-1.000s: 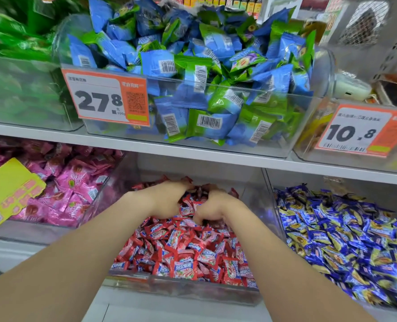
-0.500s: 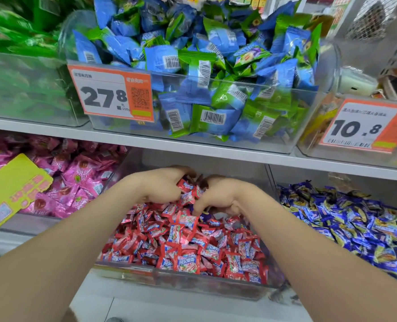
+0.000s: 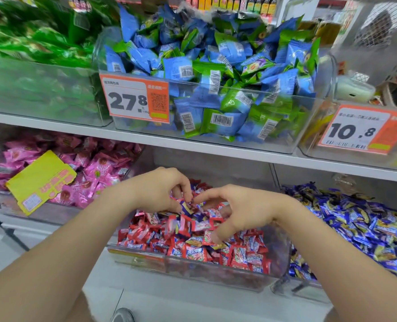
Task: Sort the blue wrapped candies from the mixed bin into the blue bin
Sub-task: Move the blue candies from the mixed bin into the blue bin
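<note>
The mixed bin is a clear tub on the lower shelf, full of red wrapped candies with a few blue ones among them. My left hand is over its back part and pinches a blue wrapped candy in its fingertips. Just to the right, my right hand is spread over the pile, fingers loosely bent, thumb pointing down into the red candies, forefinger reaching toward the pinched candy. The blue bin stands directly right of the mixed bin, heaped with blue wrapped candies.
A bin of pink candies with a yellow tag is at the left. On the upper shelf stand tubs of blue-green packets and green packets, carrying price tags 27.8 and 10.8.
Both hands have come up out of the red pile and apart. The left hand now pinches a blue candy, and the right hand's fingers have spread.
</note>
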Demonstrator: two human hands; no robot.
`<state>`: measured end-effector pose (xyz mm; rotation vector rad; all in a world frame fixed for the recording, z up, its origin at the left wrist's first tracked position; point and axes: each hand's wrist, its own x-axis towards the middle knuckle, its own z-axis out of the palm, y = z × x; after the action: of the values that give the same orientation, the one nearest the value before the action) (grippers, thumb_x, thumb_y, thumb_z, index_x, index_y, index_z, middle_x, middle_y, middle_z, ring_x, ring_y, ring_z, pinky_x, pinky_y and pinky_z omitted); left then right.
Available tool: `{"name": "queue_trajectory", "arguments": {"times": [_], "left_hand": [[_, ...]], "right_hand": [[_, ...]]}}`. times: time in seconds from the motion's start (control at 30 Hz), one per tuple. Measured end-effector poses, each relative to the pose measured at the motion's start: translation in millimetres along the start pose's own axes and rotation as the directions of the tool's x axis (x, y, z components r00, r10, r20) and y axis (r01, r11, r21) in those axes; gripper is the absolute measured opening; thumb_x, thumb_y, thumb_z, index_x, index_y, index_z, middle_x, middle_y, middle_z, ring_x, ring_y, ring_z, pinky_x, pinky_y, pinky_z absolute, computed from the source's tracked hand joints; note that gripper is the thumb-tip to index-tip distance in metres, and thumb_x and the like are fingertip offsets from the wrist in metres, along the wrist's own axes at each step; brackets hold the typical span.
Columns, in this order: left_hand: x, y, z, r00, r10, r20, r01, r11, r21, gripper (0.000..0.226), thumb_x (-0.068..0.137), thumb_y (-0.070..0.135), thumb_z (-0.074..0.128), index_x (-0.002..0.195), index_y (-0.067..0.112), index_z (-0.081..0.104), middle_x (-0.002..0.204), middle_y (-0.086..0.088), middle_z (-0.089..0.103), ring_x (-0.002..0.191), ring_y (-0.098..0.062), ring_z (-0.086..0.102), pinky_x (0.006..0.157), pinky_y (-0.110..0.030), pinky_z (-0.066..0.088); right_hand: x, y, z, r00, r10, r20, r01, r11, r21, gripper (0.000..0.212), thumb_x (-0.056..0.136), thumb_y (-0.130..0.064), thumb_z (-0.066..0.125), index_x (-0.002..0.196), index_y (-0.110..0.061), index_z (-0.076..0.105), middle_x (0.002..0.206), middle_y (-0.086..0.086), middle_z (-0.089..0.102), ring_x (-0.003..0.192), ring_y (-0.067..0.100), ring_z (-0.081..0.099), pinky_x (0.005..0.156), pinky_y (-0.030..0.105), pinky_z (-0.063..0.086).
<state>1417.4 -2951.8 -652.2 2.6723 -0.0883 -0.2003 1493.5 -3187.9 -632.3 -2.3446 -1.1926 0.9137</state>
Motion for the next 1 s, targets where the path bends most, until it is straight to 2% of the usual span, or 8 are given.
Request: {"name": "queue_trajectory", "arguments": {"times": [0.23,0.4,0.47,0.53,0.63,0.8,0.9,1.0], "left_hand": [[-3.7,14.0,-6.1,0.999,-0.027,-0.034,0.021,0.987,-0.157,0.033,0.068,0.033,0.098,0.091,0.026,0.075,0.069,0.008,0.076,0.063,-0.011,0.072,0.067,-0.031,0.059],[-1.7,13.6,-5.1,0.999,-0.012,-0.044,0.010,0.999,-0.046,0.031,0.098,0.006,0.063,0.099,0.035,0.075,0.093,0.011,0.075,0.080,0.003,0.068,0.072,-0.019,0.054],[-1.2,17.7,-3.8,0.998,-0.032,0.059,0.034,0.999,-0.023,0.037,0.096,0.005,0.051,0.099,0.035,0.072,0.099,0.007,0.071,0.074,-0.001,0.064,0.067,-0.024,0.054],[-2.5,19.6,-2.2,0.990,-0.066,0.124,0.069,0.997,-0.021,0.009,0.091,0.026,0.069,0.095,0.034,0.070,0.093,0.006,0.071,0.069,-0.005,0.063,0.068,-0.031,0.055],[-6.0,16.7,0.2,0.966,-0.165,0.200,0.157,0.986,0.055,0.048,0.064,0.063,0.090,0.093,0.032,0.067,0.089,0.011,0.066,0.077,-0.010,0.065,0.072,-0.032,0.056],[-6.5,13.8,5.5,0.950,-0.174,0.259,0.147,0.982,0.120,0.041,0.075,0.048,0.091,0.097,0.021,0.069,0.081,0.010,0.066,0.068,-0.010,0.061,0.065,-0.028,0.051],[-6.8,10.4,1.0,0.957,-0.160,0.240,0.138,0.985,0.105,0.034,0.080,0.045,0.088,0.085,0.020,0.066,0.077,0.008,0.068,0.066,-0.010,0.059,0.064,-0.030,0.050],[-10.9,8.3,-3.7,0.958,-0.158,0.240,0.137,0.985,0.100,0.037,0.076,0.046,0.091,0.085,0.022,0.064,0.083,0.007,0.068,0.071,-0.012,0.060,0.064,-0.030,0.048]], "right_hand": [[7.8,12.4,3.6,0.998,0.013,-0.061,-0.008,0.997,0.080,0.037,0.096,-0.021,0.076,0.130,-0.029,0.069,0.116,-0.007,0.075,0.083,-0.007,0.070,0.085,0.019,0.057],[17.3,11.0,8.6,0.985,0.102,-0.137,-0.092,0.992,0.082,0.019,0.097,-0.027,0.071,0.116,-0.027,0.074,0.089,-0.007,0.076,0.062,0.000,0.060,0.068,0.027,0.053],[22.6,8.2,12.6,0.980,0.133,-0.151,-0.128,0.991,0.041,0.021,0.098,-0.039,0.070,0.115,-0.027,0.074,0.091,-0.010,0.072,0.069,0.002,0.060,0.070,0.027,0.049],[25.8,5.3,19.4,0.978,0.146,-0.151,-0.148,0.989,-0.003,0.033,0.095,-0.052,0.072,0.116,-0.027,0.074,0.091,-0.013,0.065,0.082,0.009,0.062,0.076,0.028,0.047],[28.8,2.3,23.4,0.961,0.169,-0.217,-0.176,0.984,-0.011,0.033,0.088,-0.054,0.080,0.102,-0.024,0.080,0.095,-0.009,0.072,0.092,0.013,0.065,0.077,0.026,0.048],[23.4,8.8,-0.7,0.892,0.278,-0.357,-0.272,0.960,0.068,0.034,0.086,-0.046,0.080,0.076,-0.014,0.075,0.056,-0.006,0.062,0.055,0.009,0.055,0.055,0.023,0.042],[25.0,17.1,-2.8,0.856,0.335,-0.392,-0.297,0.942,0.156,0.018,0.091,-0.034,0.073,0.096,-0.017,0.071,0.063,-0.006,0.072,0.056,0.006,0.069,0.056,0.018,0.052],[36.7,17.5,1.8,0.857,0.378,-0.350,-0.267,0.907,0.326,0.025,0.097,-0.027,0.064,0.091,-0.003,0.066,0.078,0.008,0.078,0.065,0.018,0.078,0.071,0.035,0.066]]}}
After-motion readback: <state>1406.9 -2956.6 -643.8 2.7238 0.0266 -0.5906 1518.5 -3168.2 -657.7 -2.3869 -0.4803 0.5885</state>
